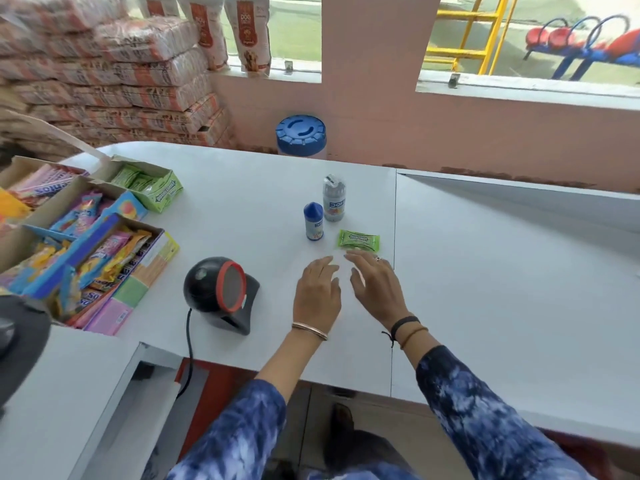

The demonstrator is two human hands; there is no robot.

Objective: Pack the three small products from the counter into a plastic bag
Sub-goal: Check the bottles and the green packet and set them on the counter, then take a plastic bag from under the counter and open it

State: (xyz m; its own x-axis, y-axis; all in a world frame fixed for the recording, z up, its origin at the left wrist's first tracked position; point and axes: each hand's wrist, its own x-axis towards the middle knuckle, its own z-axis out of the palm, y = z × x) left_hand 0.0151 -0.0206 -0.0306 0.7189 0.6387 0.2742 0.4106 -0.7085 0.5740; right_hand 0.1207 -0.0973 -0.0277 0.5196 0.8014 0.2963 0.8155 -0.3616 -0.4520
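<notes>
Head-camera footage was taken looking down on a white counter (242, 188), where three small products were grouped near the middle: a grey-capped bottle (334, 199) stood farthest, a blue-capped bottle (314, 221) stood upright just left of and nearer than it, and a green gum packet (358, 240) lay flat to the right. Both hands were held low over the counter with fingers spread and nothing gripped — the left hand (317, 294) and the right hand (375, 284), whose fingertips were just short of the packet. A black barcode scanner (221, 292) was seen to the left, candy boxes (86, 237) farther left.
</notes>
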